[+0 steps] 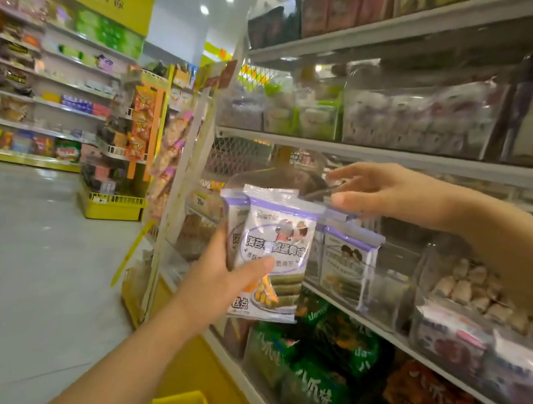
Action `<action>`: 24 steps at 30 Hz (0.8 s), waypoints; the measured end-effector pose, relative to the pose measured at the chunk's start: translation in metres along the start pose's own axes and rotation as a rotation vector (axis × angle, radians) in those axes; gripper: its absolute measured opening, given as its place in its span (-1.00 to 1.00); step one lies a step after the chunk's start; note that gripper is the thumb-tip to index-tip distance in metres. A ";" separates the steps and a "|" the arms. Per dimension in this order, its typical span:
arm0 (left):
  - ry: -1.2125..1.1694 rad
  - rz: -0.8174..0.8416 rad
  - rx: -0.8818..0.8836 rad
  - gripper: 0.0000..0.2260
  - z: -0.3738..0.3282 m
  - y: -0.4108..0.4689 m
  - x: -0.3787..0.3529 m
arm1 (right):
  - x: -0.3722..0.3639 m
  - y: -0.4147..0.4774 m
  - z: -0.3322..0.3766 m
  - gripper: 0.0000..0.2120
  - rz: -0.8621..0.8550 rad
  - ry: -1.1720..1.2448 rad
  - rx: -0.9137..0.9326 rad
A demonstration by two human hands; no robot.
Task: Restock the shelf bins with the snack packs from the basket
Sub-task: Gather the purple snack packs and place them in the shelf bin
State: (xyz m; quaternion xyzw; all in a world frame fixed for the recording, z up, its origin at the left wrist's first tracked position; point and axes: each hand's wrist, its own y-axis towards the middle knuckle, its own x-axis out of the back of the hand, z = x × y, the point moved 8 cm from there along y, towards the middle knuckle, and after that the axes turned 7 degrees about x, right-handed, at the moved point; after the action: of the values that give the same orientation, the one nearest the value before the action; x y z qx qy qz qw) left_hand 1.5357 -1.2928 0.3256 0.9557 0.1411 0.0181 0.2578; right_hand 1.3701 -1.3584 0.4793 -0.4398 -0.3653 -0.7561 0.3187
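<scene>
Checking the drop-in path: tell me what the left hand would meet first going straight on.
Likely the matching purple packs standing in the clear bin just beyond; the snack packs the left hand grips would touch them first. Depth is unclear.

Your snack packs are glossy plastic film, the bin lid is clear shiny plastic, and the shelf rail looks like matt painted metal, I think.

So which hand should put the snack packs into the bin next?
Left. The left hand grips the snack packs right in front of the bin, while the right hand is busy holding its clear lid up.
</scene>
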 end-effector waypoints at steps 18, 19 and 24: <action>0.805 0.096 -0.182 -0.51 -0.046 0.134 -0.135 | 0.086 -0.023 -0.032 -0.51 -0.495 -0.847 0.121; 0.895 0.132 -0.195 -0.57 -0.034 0.132 -0.138 | 0.079 -0.017 -0.045 -0.53 -0.479 -0.874 0.085; 1.013 0.206 -0.249 -0.64 -0.011 0.123 -0.138 | 0.054 0.012 -0.108 -0.59 -0.436 -0.565 -0.173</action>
State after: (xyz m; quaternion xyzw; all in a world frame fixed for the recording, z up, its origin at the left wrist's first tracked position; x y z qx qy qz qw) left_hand 1.4338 -1.4277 0.4021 0.7982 0.1500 0.5195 0.2657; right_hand 1.3108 -1.4627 0.4937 -0.5683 -0.4590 -0.6829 -0.0019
